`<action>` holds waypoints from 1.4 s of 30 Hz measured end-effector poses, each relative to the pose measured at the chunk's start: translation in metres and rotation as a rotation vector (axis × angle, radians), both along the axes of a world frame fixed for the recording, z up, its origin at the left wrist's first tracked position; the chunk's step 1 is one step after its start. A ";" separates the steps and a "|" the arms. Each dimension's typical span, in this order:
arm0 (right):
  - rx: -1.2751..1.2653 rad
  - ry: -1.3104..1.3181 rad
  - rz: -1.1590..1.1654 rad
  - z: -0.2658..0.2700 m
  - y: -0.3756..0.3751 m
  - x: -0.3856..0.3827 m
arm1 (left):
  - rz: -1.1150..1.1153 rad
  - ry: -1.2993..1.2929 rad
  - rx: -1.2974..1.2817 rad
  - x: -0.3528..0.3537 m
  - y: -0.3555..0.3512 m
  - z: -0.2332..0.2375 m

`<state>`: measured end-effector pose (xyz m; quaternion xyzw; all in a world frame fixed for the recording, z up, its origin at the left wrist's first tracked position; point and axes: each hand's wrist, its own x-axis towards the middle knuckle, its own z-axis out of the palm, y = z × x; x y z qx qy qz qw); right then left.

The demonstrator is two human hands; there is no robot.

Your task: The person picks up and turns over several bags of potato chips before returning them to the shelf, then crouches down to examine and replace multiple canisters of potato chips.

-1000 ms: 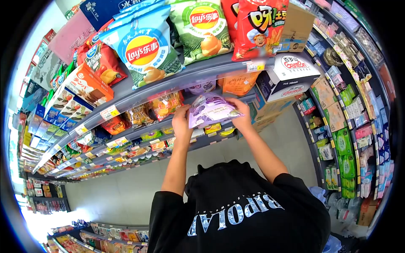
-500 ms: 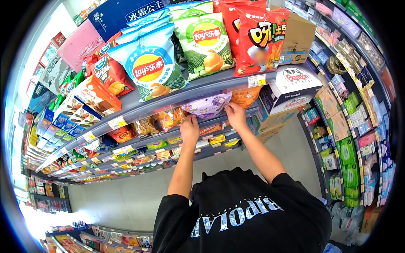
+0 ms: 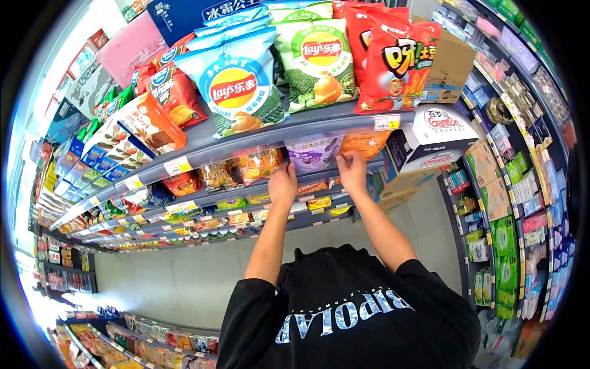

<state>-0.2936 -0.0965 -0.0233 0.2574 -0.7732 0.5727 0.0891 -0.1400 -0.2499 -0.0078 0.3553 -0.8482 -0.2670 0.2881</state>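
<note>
A purple bag is held upright in the second shelf row, just under the grey rail of the upper shelf, between a yellow bag on one side and an orange bag on the other. Its lower left corner is pinched by the left hand, with the fingers curled and pressed together at the bag's edge. Its lower right corner is pinched between thumb and fingers of the right hand. How far the bag's base is seated on the shelf cannot be told, since it is hidden behind the hands. The likeliest trouble is judged to be a forward tip: if the corners were let go while the base sat too near the front edge, the soft bag could topple off the shelf towards the floor. The slot looks tight, so the neighbouring bags could be pushed askew or dragged out if the purple bag were forced sideways. The bag's top could also be caught and crumpled under the upper rail, and the contents could be crushed by too hard a squeeze.
</note>
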 end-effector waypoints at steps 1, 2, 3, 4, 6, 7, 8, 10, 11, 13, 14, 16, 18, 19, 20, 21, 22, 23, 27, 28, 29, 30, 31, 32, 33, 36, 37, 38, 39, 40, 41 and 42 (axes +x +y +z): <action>0.010 0.015 -0.005 -0.004 0.003 0.001 | -0.027 0.044 -0.008 0.005 0.000 0.000; 0.020 0.028 -0.008 -0.010 0.006 0.004 | -0.016 0.083 0.014 0.011 0.001 -0.001; -0.008 -0.030 0.003 -0.012 0.007 0.009 | -0.003 0.121 0.033 0.016 0.002 -0.002; -0.010 -0.053 0.033 -0.014 0.007 0.015 | 0.009 0.161 0.048 0.020 0.000 -0.002; -0.014 -0.096 0.087 -0.015 0.007 0.027 | 0.062 0.273 -0.013 0.032 -0.008 -0.009; 0.007 -0.068 0.101 -0.017 0.003 0.033 | 0.117 0.301 -0.053 0.038 -0.011 -0.008; 0.022 -0.095 0.161 -0.018 0.000 0.039 | 0.170 0.330 -0.092 0.044 -0.012 -0.006; 0.056 -0.144 0.276 -0.011 -0.010 0.054 | 0.239 0.389 -0.056 0.051 -0.025 -0.012; 0.081 -0.156 0.317 -0.010 -0.017 0.062 | 0.267 0.433 -0.034 0.054 -0.030 -0.014; 0.135 -0.232 0.417 -0.002 -0.033 0.076 | 0.279 0.411 0.076 0.064 -0.038 -0.011; 0.161 -0.269 0.469 0.002 -0.042 0.083 | 0.262 0.382 0.037 0.068 -0.043 -0.014; 0.211 -0.329 0.544 0.018 -0.060 0.098 | 0.225 0.329 -0.040 0.071 -0.053 -0.016; 0.287 -0.208 0.514 0.006 -0.082 0.103 | 0.189 0.267 0.089 0.075 -0.056 -0.010; 0.240 -0.239 0.528 -0.008 -0.093 0.100 | 0.185 0.254 0.113 0.077 -0.056 -0.002; 0.192 -0.270 0.542 -0.022 -0.103 0.097 | 0.186 0.240 0.135 0.080 -0.059 0.003; 0.163 -0.352 0.546 -0.003 -0.104 0.107 | 0.188 0.219 0.133 0.082 -0.065 -0.002; 0.136 -0.436 0.552 0.007 -0.108 0.117 | 0.167 0.241 0.122 0.081 -0.072 -0.010; 0.118 -0.455 0.553 0.002 -0.112 0.118 | 0.148 0.260 0.114 0.080 -0.076 -0.019; 0.003 -0.350 0.445 -0.019 -0.117 0.132 | 0.066 0.287 0.288 0.097 -0.070 -0.004; -0.031 -0.384 0.423 -0.028 -0.118 0.138 | 0.028 0.319 0.396 0.102 -0.069 0.003; -0.064 -0.396 0.410 -0.029 -0.121 0.137 | 0.012 0.372 0.291 0.098 -0.075 -0.012; -0.090 -0.411 0.399 -0.026 -0.121 0.136 | 0.005 0.421 0.191 0.098 -0.076 -0.028; -0.071 -0.367 0.379 -0.021 -0.121 0.138 | -0.060 0.438 0.251 0.106 -0.074 -0.021; -0.060 -0.325 0.353 -0.018 -0.122 0.139 | -0.062 0.454 0.136 0.102 -0.075 -0.031; -0.104 -0.367 0.345 -0.017 -0.122 0.140 | -0.088 0.500 0.261 0.104 -0.073 -0.021; -0.189 -0.475 0.317 -0.002 -0.114 0.158 | -0.115 0.485 0.433 0.128 -0.069 0.023; -0.181 -0.520 0.278 0.026 -0.108 0.177 | -0.122 0.454 0.456 0.133 -0.069 0.025; -0.172 -0.569 0.309 0.025 -0.096 0.181 | -0.141 0.561 0.470 0.137 -0.069 0.017; -0.161 -0.618 0.342 0.021 -0.079 0.181 | -0.161 0.575 0.626 0.150 -0.068 0.019; -0.149 -0.670 0.376 0.019 -0.064 0.184 | -0.176 0.587 0.784 0.168 -0.067 0.029; -0.216 -0.692 0.349 0.021 -0.055 0.197 | -0.152 0.436 0.794 0.189 -0.065 0.043; -0.144 -0.702 0.358 0.023 -0.042 0.205 | -0.171 0.355 0.858 0.206 -0.064 0.048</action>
